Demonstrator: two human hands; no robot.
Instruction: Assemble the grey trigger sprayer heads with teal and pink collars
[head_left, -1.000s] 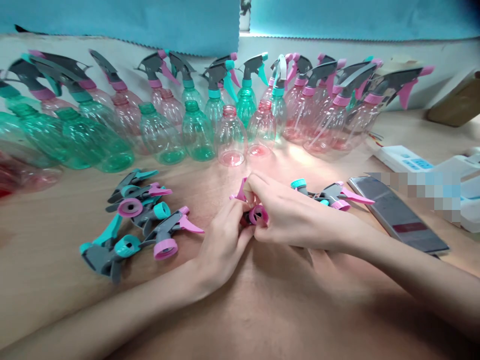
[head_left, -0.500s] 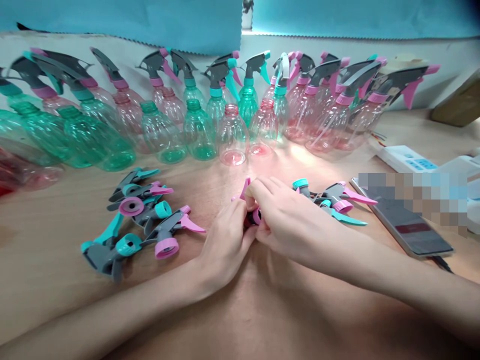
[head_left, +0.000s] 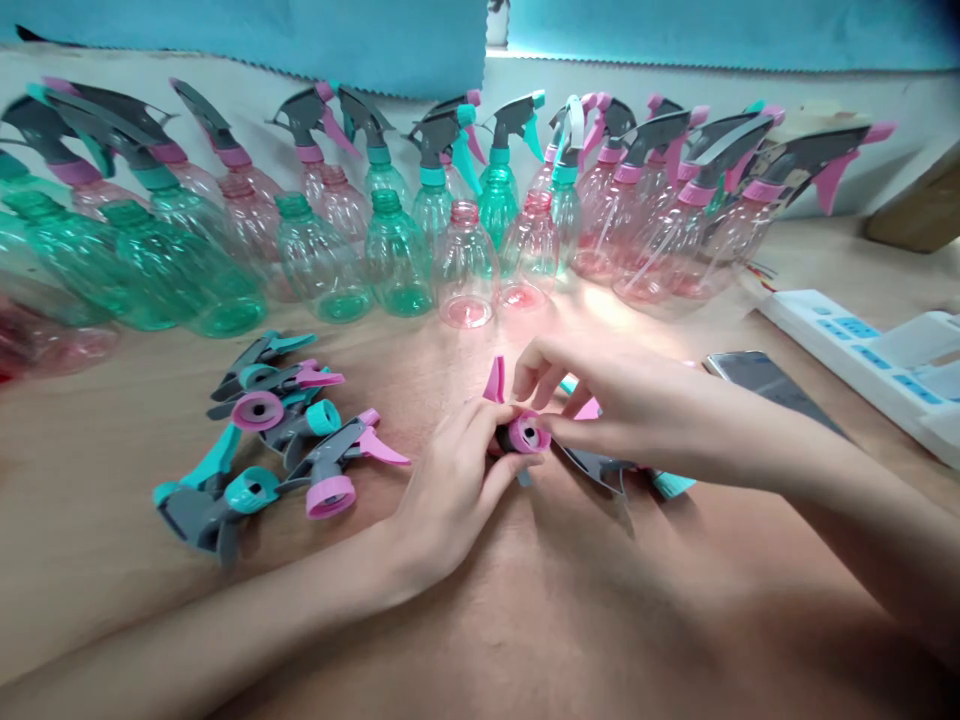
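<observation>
The left hand (head_left: 450, 485) clamps its grip on a spray head (head_left: 505, 440) above the tabletop (head_left: 525, 620), turned so the right hand (head_left: 630, 410) pinches its collar (head_left: 529, 435).

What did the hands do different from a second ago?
The right hand has drawn back to the right and opened its fingers, uncovering the pink cap of the spray head; only its fingertips touch it now. The left hand keeps gripping that spray head. The pile of loose spray heads and the row of bottles stayed put.
</observation>
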